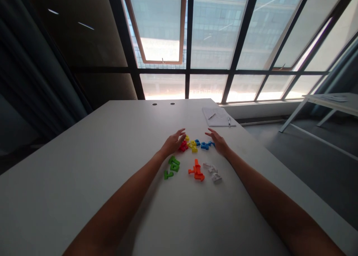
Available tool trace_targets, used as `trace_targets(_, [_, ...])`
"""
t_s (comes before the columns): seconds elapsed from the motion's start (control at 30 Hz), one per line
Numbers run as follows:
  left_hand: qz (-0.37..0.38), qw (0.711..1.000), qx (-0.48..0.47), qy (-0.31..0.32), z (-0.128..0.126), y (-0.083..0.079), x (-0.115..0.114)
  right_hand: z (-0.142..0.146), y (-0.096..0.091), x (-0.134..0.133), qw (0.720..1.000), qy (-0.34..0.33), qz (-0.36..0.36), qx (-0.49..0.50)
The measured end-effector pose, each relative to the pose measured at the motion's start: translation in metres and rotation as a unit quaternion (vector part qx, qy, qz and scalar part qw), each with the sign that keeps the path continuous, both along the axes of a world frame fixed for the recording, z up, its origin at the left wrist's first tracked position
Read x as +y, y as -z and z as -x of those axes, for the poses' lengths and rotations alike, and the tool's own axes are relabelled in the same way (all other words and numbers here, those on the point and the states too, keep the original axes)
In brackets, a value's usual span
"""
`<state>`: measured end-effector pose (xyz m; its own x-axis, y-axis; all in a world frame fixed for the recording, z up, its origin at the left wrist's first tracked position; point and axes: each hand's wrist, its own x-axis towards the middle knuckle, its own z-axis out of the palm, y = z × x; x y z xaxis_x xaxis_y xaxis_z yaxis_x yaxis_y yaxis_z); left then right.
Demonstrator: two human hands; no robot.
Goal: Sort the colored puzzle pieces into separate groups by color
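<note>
Left hand [172,144]: open and empty, palm down, fingers spread and slightly curved. It is positioned just beside the red plastic pieces [183,146]. Contact with them cannot be confirmed from this view.

Right hand [218,143]: open and empty, palm down, fingers extended toward the center of the work area. It is positioned just beside the blue plastic pieces [204,145]. Contact with them cannot be confirmed either.

Piece layout: six color groups of interlocking shapes lie flat on the white tabletop [84,166], in two loose rows. The far row sits between the hands and runs, left to right, red, yellow plastic pieces [192,145], blue. The near row sits closer to the person and runs, left to right, green plastic pieces [172,167], orange plastic pieces [197,170], white plastic pieces [212,173]. The groups lie near one another without merging.

Surroundings: a sheet of notepaper [218,117] lies beyond the pieces, with a pen [229,122] at its right side. Two round grommets [154,104] are set near the far edge of the tabletop. A large window wall [207,36] stands beyond it, and a separate white table [330,101] stands to the right.
</note>
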<state>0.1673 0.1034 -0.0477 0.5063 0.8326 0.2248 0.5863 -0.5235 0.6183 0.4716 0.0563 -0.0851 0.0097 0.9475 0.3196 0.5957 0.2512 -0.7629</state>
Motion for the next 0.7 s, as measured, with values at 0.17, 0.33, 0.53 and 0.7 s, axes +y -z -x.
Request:
trace_targets(0.17, [-0.024,0.984,0.176,0.017,-0.037,-0.004,0.014,-0.006,0.007,0.008,0.994,0.105,-0.023,0.028])
trace_targets(0.33, [-0.016,0.963,0.263,0.048,-0.073,-0.027,0.001,-0.007,0.008,0.011,0.976,0.108,-0.032,0.184])
trace_targets(0.53, [-0.094,0.943,0.320,-0.015,-0.111,-0.046,-0.027,-0.010,0.007,0.015,0.949,0.110,-0.016,0.295])
trace_targets(0.7, [-0.077,0.954,0.271,0.102,-0.136,-0.032,-0.044,-0.013,0.006,0.014,0.958,0.112,-0.013,0.265])
